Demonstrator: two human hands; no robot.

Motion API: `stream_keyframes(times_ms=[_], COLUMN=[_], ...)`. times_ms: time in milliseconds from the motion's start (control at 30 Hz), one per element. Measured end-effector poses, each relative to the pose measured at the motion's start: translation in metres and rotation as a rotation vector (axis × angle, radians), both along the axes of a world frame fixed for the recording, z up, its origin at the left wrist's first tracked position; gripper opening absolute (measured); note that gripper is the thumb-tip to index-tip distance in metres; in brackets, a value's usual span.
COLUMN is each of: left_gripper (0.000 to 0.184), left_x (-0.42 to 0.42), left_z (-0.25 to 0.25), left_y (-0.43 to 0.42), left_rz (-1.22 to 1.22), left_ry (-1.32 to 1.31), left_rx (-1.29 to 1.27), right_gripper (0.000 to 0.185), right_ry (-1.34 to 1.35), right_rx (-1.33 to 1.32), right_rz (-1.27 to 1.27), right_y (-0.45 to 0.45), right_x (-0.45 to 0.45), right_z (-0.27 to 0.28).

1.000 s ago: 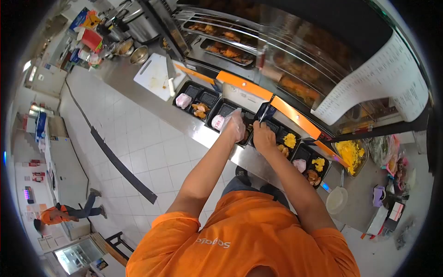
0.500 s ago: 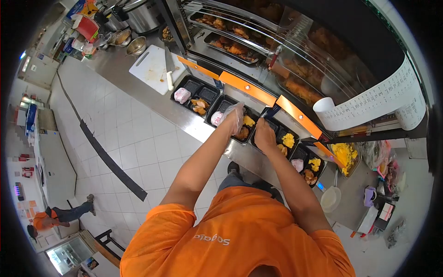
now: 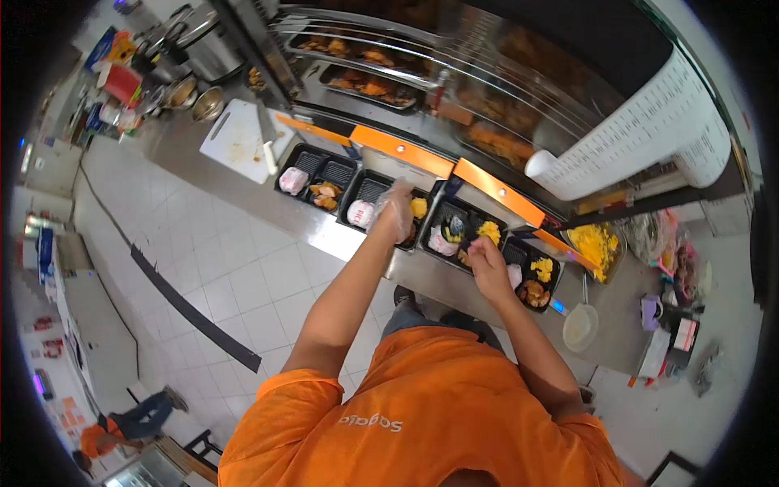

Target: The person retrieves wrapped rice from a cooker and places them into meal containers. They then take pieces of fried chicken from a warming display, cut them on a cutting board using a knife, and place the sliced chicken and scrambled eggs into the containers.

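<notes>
My left hand, in a clear plastic glove, is over the second black tray, beside a white wrapped bundle and yellow food. The glove blurs its finger shape. My right hand is closed at the third black tray, by a dark object whose shape is unclear. That tray holds a white wrapped bundle and yellow food. The first tray and the fourth tray also hold a wrapped bundle and browned pieces.
A white cutting board with a knife lies at the left. Behind the trays stands a glass display case with food trays. At the right are a yellow food pan and a strainer. Another person is at lower left.
My right hand has come back and down from the third tray's rear edge, and more of that tray's contents show. My left hand stays over the second tray. The whole view has shifted.
</notes>
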State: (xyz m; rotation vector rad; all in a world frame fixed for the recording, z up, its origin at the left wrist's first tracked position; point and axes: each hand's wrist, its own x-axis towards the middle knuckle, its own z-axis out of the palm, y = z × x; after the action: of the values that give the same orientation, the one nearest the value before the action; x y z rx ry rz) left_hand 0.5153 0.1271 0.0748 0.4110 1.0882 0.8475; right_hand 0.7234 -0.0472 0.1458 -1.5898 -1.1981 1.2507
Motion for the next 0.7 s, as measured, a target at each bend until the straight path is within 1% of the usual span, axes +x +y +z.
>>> stream_keyframes(times_ms=[33, 67, 133, 200, 233, 267, 300, 333, 367, 400, 433, 467, 500, 533, 600, 667, 700], left_gripper=[0.051, 0.043, 0.047, 0.049, 0.051, 0.053, 0.055, 0.053, 0.052, 0.052, 0.049, 0.051, 0.055, 0.058, 0.05, 0.036, 0.03], left_x=[0.002, 0.006, -0.034, -0.016, -0.007, 0.009, 0.027, 0.058, 0.098, 0.129, 0.169, 0.212, 0.257, 0.295, 0.386, 0.459, 0.489], left_z=[-0.001, 0.023, -0.115, -0.032, 0.015, 0.057, 0.088, 0.119, 0.16, 0.17, 0.17, 0.186, 0.203, 0.199, 0.164, 0.133, 0.116], left_y=[-0.005, -0.012, 0.011, -0.029, -0.05, -0.072, -0.098, -0.125, -0.15, -0.169, -0.188, -0.204, -0.216, -0.228, -0.237, -0.241, -0.24], left_rz=[0.004, 0.076, 0.132, 0.239, 0.291, 0.219, 0.067, -0.075, -0.192, -0.419, -0.56, -0.721, -0.847, -0.888, -0.91, -0.697, -0.584], left_ry=[-0.065, 0.01, -0.146, -0.058, -0.014, -0.071, -0.136, -0.214, -0.075, -0.157, -0.306, -0.207, -0.211, -0.328, -0.126, 0.033, 0.111], left_rx=[0.122, 0.158, 0.305, 0.246, 0.215, 0.164, 0.164, 0.251, 0.129, 0.207, 0.191, 0.179, 0.038, 0.005, -0.078, -0.175, -0.223], right_gripper=[0.018, 0.017, 0.015, 0.012, 0.012, 0.012, 0.012, 0.013, 0.015, 0.017, 0.018, 0.019, 0.019, 0.02, 0.023, 0.018, 0.019], right_ry=[0.111, 0.14, 0.199, 0.159, 0.137, 0.027, -0.084, -0.194, -0.348, -0.499, -0.634, -0.768, -0.903, -1.031, -1.197, -1.227, -1.222], right_rx=[-0.046, -0.1, -0.19, -0.212, -0.223, -0.149, -0.08, -0.011, 0.014, 0.039, 0.05, 0.063, 0.135, 0.206, 0.023, -0.013, -0.027], right_rz=[-0.007, -0.036, -0.112, -0.287, -0.38, -0.422, -0.456, -0.478, -0.519, -0.549, -0.526, -0.497, -0.391, -0.284, -0.034, 0.047, 0.107], right_y=[-0.02, -0.041, -0.078, -0.111, -0.128, -0.146, -0.163, -0.175, -0.177, -0.169, -0.155, -0.139, -0.123, -0.106, -0.063, -0.029, -0.019], right_x=[0.012, 0.025, 0.055, 0.09, 0.111, 0.142, 0.182, 0.219, 0.255, 0.289, 0.314, 0.34, 0.37, 0.397, 0.451, 0.461, 0.461], right_z=[0.02, 0.04, 0.085, 0.132, 0.144, 0.143, 0.138, 0.133, 0.129, 0.124, 0.119, 0.112, 0.091, 0.062, 0.002, -0.014, -0.014])
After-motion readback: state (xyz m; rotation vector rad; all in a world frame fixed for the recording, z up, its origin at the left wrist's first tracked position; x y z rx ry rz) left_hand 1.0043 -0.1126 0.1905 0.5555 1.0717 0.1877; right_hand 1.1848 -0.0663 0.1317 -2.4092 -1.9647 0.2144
